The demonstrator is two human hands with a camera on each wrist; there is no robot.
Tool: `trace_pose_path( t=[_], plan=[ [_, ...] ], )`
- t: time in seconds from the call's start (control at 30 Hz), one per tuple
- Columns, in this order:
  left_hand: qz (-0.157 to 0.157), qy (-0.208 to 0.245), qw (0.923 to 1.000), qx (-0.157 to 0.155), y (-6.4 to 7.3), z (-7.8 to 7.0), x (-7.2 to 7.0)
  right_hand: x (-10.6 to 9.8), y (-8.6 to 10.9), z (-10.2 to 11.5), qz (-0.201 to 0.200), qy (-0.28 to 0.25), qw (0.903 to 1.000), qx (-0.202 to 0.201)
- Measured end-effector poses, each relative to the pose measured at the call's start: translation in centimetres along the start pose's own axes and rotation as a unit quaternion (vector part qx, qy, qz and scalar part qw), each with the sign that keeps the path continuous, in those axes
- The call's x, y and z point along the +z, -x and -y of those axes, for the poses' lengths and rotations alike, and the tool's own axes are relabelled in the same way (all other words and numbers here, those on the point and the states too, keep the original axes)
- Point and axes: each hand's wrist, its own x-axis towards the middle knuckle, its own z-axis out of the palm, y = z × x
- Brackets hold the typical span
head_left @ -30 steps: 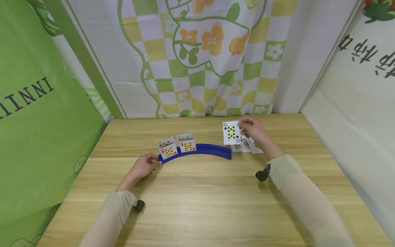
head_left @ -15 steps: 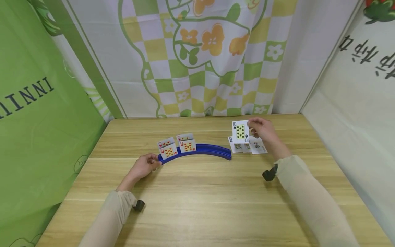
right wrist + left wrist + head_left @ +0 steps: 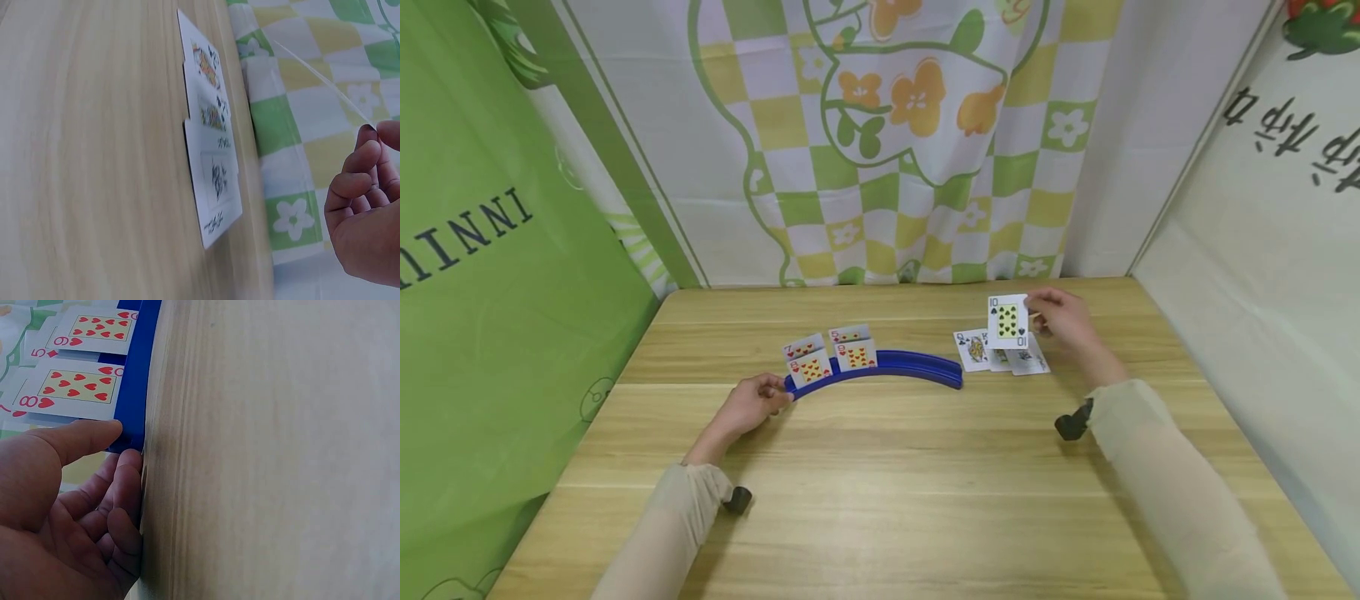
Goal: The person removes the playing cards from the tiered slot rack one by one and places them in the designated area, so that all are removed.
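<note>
My right hand [image 3: 1063, 319] pinches the ten of spades [image 3: 1008, 322] by its right edge, raised above three face cards [image 3: 973, 350] that lie overlapping on the table. In the right wrist view that ten of spades [image 3: 325, 81] shows edge-on, as a thin white line. At the left end of a curved blue card holder [image 3: 917, 362], my left hand [image 3: 752, 404] grips the tip between thumb and fingers. The eight of hearts [image 3: 78, 387] and nine of hearts [image 3: 100, 328] stand upright in the holder. Behind them are a seven [image 3: 803, 345] and a five [image 3: 848, 332], partly covered.
The wooden table [image 3: 880, 483] reaches back to a patterned curtain [image 3: 880, 200]. A green cloth wall [image 3: 512, 333] stands at the left and a white one [image 3: 1247, 275] at the right. The holder's right half carries no cards.
My right hand has moved to the right with the ten of spades, from the holder's right end to over the face cards, uncovering the leftmost one. My left hand has stayed in place.
</note>
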Motion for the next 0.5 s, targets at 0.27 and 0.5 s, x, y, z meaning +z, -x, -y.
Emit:
trace_pose_path(
  t=[0.27,0.5],
  plan=[
    [-0.003,0.005,1.0,0.001,0.1,-0.1,0.1,-1.2,-0.3,-1.1,-0.015,-0.022,0.9996,0.007],
    [-0.01,0.006,0.9998,0.014,0.1,-0.1,0.1,-2.0,-0.3,-2.0,-0.022,-0.021,0.9995,0.012]
  ],
)
